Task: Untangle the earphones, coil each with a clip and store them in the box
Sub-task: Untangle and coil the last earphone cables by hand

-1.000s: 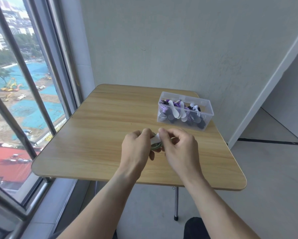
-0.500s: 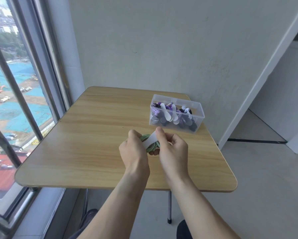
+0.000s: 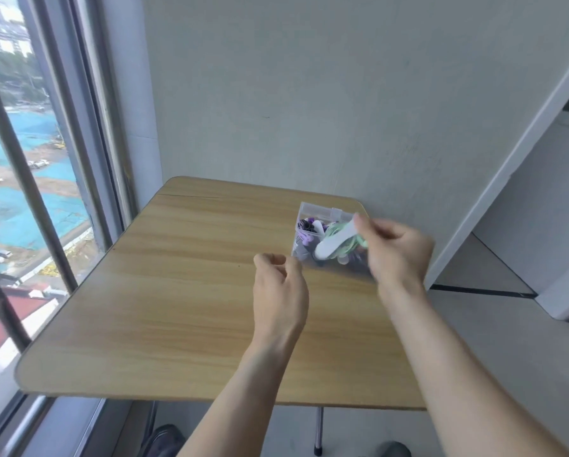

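Carrying a clipped green earphone coil (image 3: pixel 344 240) to the box (image 3: pixel 312 215).

My right hand (image 3: pixel 396 250) pinches the coil over the box just beyond it; my left hand (image 3: pixel 281 285) hangs loosely curled, holding nothing, above the table (image 3: pixel 177 291). Several clipped coils already lie inside; I see none left out.

A coiled green earphone (image 3: pixel 344 240), bound by a white clip (image 3: pixel 337 240) lying aslant across it, hangs just above the box (image 3: pixel 312 209), pinched at its upper end. The box is clear plastic, open-topped, holding more coils in purple, black and white.
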Demonstrator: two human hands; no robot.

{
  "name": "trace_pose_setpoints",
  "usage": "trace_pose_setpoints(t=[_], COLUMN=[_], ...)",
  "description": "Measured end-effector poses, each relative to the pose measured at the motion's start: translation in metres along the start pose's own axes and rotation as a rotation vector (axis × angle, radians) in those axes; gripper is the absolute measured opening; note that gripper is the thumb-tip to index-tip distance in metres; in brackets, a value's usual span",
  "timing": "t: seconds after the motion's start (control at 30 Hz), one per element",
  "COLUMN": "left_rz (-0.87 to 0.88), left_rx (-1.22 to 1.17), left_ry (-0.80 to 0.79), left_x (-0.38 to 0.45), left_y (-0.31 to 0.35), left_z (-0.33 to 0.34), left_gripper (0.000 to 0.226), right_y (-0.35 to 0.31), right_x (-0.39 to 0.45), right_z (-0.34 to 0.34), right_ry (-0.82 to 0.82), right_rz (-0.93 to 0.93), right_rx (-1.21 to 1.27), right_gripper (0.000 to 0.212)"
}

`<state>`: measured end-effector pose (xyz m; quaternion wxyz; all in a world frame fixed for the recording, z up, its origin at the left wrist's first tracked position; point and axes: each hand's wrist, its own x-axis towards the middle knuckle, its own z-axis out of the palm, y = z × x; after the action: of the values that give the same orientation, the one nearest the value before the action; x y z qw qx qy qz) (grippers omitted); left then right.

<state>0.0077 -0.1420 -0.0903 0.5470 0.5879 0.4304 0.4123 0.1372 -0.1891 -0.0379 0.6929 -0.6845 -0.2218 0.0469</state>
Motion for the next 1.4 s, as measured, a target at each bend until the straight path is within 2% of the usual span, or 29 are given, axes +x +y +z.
trace_pose_setpoints(t=[0.07, 0.13, 0.23, 0.3, 0.37, 0.53, 0.6, 0.67, 0.7, 0.77, 0.83, 0.87, 0.93, 1.0, 1.07, 1.17, 1.27, 1.33, 1.4], left_rz=[0.036, 0.079, 0.081, 0.036, 0.023, 0.070, 0.140, 0.189, 0.197, 0.187, 0.190, 0.205, 0.219, 0.176, 0.106, 0.056, -0.018, -0.102, -0.183], left_rx=[0.090, 0.159, 0.206, 0.165, 0.124, 0.051, 0.063, 0.119, 0.163, 0.290, 0.387, 0.410, 0.367, 0.185, 0.033, 0.023, 0.125, 0.154, 0.029], left_ry=[-0.036, -0.082, -0.184, -0.245, -0.272, -0.265, -0.310, -0.370, -0.396, -0.422, -0.412, -0.393, -0.373, -0.355, -0.246, -0.101, -0.124, -0.161, -0.157], left_x=[0.007, 0.013, 0.022, 0.028, 0.035, 0.050, 0.052, 0.052, 0.052, 0.051, 0.049, 0.049, 0.047, 0.045, 0.043, 0.044, 0.053, 0.059, 0.064], left_y=[-0.002, -0.007, -0.011, -0.014, -0.017, -0.023, -0.024, -0.025, -0.025, -0.027, -0.027, -0.027, -0.024, -0.020, -0.015, -0.009, -0.010, -0.012, -0.016], left_z=[0.001, 0.003, 0.007, 0.009, 0.008, 0.009, 0.013, 0.017, 0.021, 0.027, 0.034, 0.038, 0.043, 0.046, 0.046, 0.038, 0.022, 0.009, 0.001], left_gripper=[0.018, 0.025, 0.030, 0.036, 0.047, 0.075, 0.084, 0.086, 0.085, 0.081, 0.083, 0.085, 0.089, 0.089, 0.084, 0.087, 0.073, 0.074, 0.051], right_y=[-0.014, -0.022, -0.014, 0.006, 0.028, 0.042, 0.033, 0.024, 0.019, 0.017, 0.022, 0.026, 0.037, 0.050, 0.061, 0.058, 0.050, 0.049, 0.051], right_x=[0.038, 0.070, 0.101, 0.110, 0.111, 0.112, 0.114, 0.113, 0.113, 0.113, 0.114, 0.113, 0.112, 0.107, 0.099, 0.097, 0.095, 0.095, 0.093], right_z=[-0.002, 0.001, 0.015, 0.025, 0.032, 0.042, 0.040, 0.031, 0.024, 0.010, -0.006, -0.013, -0.025, -0.032, -0.040, -0.049, -0.057, -0.062, -0.064], right_ry=[0.050, 0.052, -0.020, -0.116, -0.220, -0.343, -0.474, -0.605, -0.633, -0.552, -0.342, -0.248, -0.196, -0.289, -0.373, -0.427, -0.548, -0.641, -0.671], right_rz=[-0.186, -0.264, -0.152, -0.052, -0.015, -0.077, -0.011, 0.061, 0.040, -0.098, -0.178, -0.149, 0.072, 0.247, 0.250, 0.253, 0.407, 0.489, 0.529], right_rx=[-0.203, -0.386, -0.661, -0.773, -0.803, -0.864, -0.843, -0.767, -0.778, -0.827, -0.836, -0.836, -0.782, -0.653, -0.549, -0.423, -0.326, -0.278, -0.247], right_gripper=[0.011, 0.015, 0.016, 0.026, 0.024, 0.028, 0.046, 0.048, 0.045, 0.034, 0.022, 0.024, 0.036, 0.037, 0.041, 0.045, 0.047, 0.049, 0.048])
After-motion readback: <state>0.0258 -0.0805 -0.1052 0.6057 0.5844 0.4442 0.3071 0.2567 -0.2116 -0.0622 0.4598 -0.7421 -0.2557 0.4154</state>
